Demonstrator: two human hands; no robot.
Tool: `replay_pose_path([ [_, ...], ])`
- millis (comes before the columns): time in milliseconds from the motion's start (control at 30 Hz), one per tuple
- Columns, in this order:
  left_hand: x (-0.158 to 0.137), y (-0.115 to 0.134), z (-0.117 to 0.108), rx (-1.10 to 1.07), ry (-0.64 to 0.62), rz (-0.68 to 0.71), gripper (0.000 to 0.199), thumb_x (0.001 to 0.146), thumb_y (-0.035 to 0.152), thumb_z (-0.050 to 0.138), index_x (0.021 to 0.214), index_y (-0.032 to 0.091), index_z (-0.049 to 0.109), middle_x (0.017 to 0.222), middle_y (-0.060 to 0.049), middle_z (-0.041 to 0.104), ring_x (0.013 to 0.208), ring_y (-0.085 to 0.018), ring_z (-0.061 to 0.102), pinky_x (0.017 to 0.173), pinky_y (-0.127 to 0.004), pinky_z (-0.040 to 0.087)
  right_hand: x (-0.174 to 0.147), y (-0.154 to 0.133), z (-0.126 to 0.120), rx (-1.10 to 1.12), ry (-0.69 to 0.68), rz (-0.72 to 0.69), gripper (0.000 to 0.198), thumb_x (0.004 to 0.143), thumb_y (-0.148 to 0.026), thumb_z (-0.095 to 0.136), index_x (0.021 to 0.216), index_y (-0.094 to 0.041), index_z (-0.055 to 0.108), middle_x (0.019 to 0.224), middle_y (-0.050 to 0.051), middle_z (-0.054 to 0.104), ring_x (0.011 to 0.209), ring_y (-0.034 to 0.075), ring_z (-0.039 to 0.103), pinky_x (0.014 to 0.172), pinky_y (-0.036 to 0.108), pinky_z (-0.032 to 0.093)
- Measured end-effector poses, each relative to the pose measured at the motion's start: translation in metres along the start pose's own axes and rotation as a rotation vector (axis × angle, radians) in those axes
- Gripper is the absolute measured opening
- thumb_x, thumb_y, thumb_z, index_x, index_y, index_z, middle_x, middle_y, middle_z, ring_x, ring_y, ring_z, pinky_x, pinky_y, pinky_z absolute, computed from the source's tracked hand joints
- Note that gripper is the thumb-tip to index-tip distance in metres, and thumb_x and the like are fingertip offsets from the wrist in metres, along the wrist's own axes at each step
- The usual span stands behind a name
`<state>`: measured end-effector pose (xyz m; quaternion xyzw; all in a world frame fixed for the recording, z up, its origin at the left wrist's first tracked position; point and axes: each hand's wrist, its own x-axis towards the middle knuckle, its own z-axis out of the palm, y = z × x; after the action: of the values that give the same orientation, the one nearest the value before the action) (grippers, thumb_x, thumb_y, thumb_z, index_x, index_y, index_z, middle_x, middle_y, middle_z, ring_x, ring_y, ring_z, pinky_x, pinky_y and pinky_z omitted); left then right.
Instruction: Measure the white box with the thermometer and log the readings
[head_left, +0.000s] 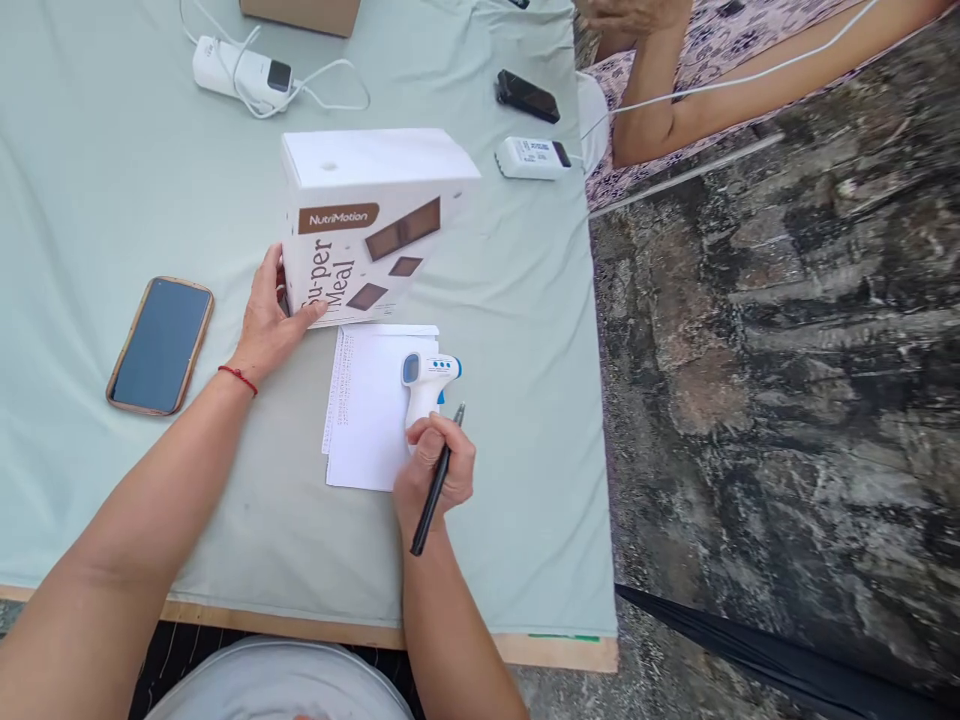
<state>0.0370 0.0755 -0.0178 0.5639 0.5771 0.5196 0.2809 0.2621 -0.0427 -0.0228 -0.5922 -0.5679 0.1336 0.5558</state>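
Observation:
My left hand (pixel 271 315), a red string round its wrist, grips the lower left corner of a white NutriMotion box (pixel 319 270). Its thumb lies on the printed front and its fingers go round the side. The box stands tilted at the far edge of some white sheets (pixel 360 420), one with rows of small print. In my right hand (pixel 439 470) is a black pen (pixel 431 505), slanting with its tip pointing away from me. Just beyond that hand is a white and blue infrared thermometer (pixel 433 368); its handle's lower end is hidden, so I cannot tell whether my fingers hold it.
A phone in a brown case (pixel 160 345) lies at left on the pale green cloth (pixel 300 540). Farther back are a white power bank with a cable (pixel 244 75), a cardboard box (pixel 304 12), a black device (pixel 527 95) and another white power bank (pixel 532 158). Another person's arm (pixel 652 90) is at upper right.

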Motion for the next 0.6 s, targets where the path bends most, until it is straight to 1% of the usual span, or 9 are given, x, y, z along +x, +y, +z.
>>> replay_pose_path([
  [133, -0.001, 0.014, -0.002, -0.177, -0.03, 0.003, 0.09, 0.074, 0.073, 0.066, 0.145, 0.024, 0.039, 0.137, -0.012, 0.057, 0.127, -0.032, 0.057, 0.105, -0.046, 0.05, 0.021, 0.011, -0.005, -0.154, 0.056, 0.035, 0.023, 0.087, -0.04, 0.061, 0.1, -0.022, 0.058, 0.1, 0.007, 0.064, 0.088, 0.02, 0.06, 0.08, 0.039, 0.047],
  [200, -0.002, 0.02, -0.003, -0.222, -0.025, -0.008, 0.087, 0.075, 0.074, 0.065, 0.141, 0.022, 0.042, 0.134, -0.013, 0.06, 0.123, -0.031, 0.06, 0.103, -0.045, 0.052, 0.024, 0.015, -0.006, -0.184, 0.04, 0.019, 0.024, 0.088, -0.039, 0.06, 0.105, -0.022, 0.058, 0.103, 0.008, 0.064, 0.092, 0.022, 0.06, 0.083, 0.04, 0.045],
  [233, -0.002, 0.021, -0.003, -0.237, -0.02, -0.013, 0.086, 0.075, 0.073, 0.065, 0.14, 0.021, 0.043, 0.133, -0.013, 0.061, 0.122, -0.031, 0.061, 0.103, -0.044, 0.052, 0.023, 0.017, -0.006, -0.199, 0.011, -0.024, 0.023, 0.09, -0.037, 0.057, 0.107, -0.022, 0.058, 0.103, 0.008, 0.064, 0.092, 0.023, 0.06, 0.084, 0.041, 0.045],
  [267, -0.002, 0.022, -0.004, -0.25, -0.017, -0.018, 0.085, 0.075, 0.073, 0.065, 0.139, 0.021, 0.044, 0.132, -0.013, 0.061, 0.122, -0.03, 0.061, 0.102, -0.043, 0.052, 0.022, 0.018, -0.005, -0.215, -0.045, -0.092, 0.022, 0.092, -0.035, 0.055, 0.11, -0.022, 0.058, 0.103, 0.008, 0.065, 0.093, 0.023, 0.06, 0.085, 0.041, 0.045],
  [333, -0.002, 0.019, -0.004, -0.272, -0.009, -0.024, 0.086, 0.075, 0.072, 0.067, 0.139, 0.02, 0.043, 0.133, -0.014, 0.06, 0.122, -0.03, 0.061, 0.102, -0.043, 0.053, 0.017, 0.018, -0.004, -0.248, -0.233, -0.273, 0.023, 0.094, -0.026, 0.051, 0.115, -0.025, 0.059, 0.103, 0.008, 0.067, 0.097, 0.023, 0.06, 0.087, 0.04, 0.043],
  [400, -0.002, 0.014, -0.003, -0.283, 0.003, -0.033, 0.09, 0.073, 0.071, 0.069, 0.141, 0.019, 0.04, 0.133, -0.015, 0.06, 0.122, -0.03, 0.061, 0.103, -0.044, 0.052, 0.013, 0.015, -0.002, -0.295, -0.42, -0.421, 0.032, 0.094, -0.015, 0.046, 0.118, -0.028, 0.061, 0.101, 0.006, 0.068, 0.1, 0.022, 0.06, 0.089, 0.039, 0.041],
  [467, -0.002, 0.009, -0.002, -0.282, 0.013, -0.045, 0.094, 0.071, 0.07, 0.072, 0.143, 0.019, 0.037, 0.131, -0.016, 0.06, 0.121, -0.03, 0.061, 0.103, -0.045, 0.051, 0.011, 0.013, -0.001, -0.349, -0.507, -0.493, 0.044, 0.092, -0.005, 0.041, 0.12, -0.031, 0.063, 0.099, 0.005, 0.068, 0.103, 0.021, 0.059, 0.091, 0.038, 0.039],
  [533, -0.002, 0.006, -0.001, -0.275, 0.018, -0.055, 0.096, 0.071, 0.068, 0.073, 0.144, 0.02, 0.035, 0.129, -0.015, 0.061, 0.12, -0.029, 0.062, 0.104, -0.046, 0.051, 0.01, 0.012, -0.002, -0.379, -0.475, -0.495, 0.05, 0.09, -0.002, 0.038, 0.119, -0.033, 0.064, 0.105, 0.006, 0.067, 0.107, 0.021, 0.058, 0.093, 0.039, 0.038],
  [600, -0.003, 0.004, 0.0, -0.266, 0.019, -0.06, 0.095, 0.072, 0.066, 0.073, 0.145, 0.02, 0.034, 0.128, -0.015, 0.061, 0.12, -0.028, 0.062, 0.104, -0.045, 0.051, 0.011, 0.017, -0.003, -0.392, -0.349, -0.424, 0.045, 0.091, -0.008, 0.04, 0.123, -0.031, 0.063, 0.118, 0.009, 0.062, 0.114, 0.023, 0.055, 0.095, 0.042, 0.04],
])
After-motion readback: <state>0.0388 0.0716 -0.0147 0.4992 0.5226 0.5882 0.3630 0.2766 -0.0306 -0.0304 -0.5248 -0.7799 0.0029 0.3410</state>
